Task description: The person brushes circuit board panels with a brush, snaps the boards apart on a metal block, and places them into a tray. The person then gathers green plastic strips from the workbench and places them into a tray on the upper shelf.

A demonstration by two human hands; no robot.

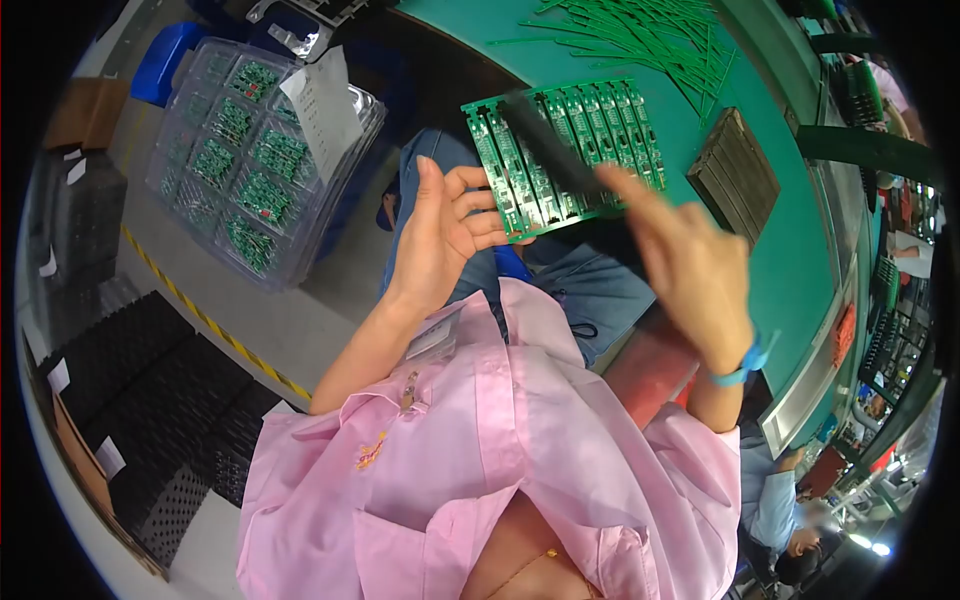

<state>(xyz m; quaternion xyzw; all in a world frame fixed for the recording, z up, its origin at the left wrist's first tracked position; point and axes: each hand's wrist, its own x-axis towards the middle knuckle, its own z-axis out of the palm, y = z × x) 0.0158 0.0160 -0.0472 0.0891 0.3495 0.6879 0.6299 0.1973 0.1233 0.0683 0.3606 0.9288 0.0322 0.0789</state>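
A green circuit board panel (625, 130), made of several long narrow boards side by side, is held tilted above the lap near the bench edge. My left hand (445, 215) supports its left side, fingers at the edge and partly behind it, thumb raised off the board. My right hand (690, 265) is closed around a long black tool (550, 148), brush-like in outline, which lies across the panel's face. Motion blurs this tool and my right hand, so whether the tool touches the boards I cannot tell. A blue band (745, 365) circles my right wrist.
Thin green strips (650, 50) lie piled on the green bench (790, 285). A brown slotted block (735, 178) sits at the right. On my left stands a clear compartment box (300, 245) with small green boards and a paper sheet (322, 110). A co-worker (775, 510) appears lower right.
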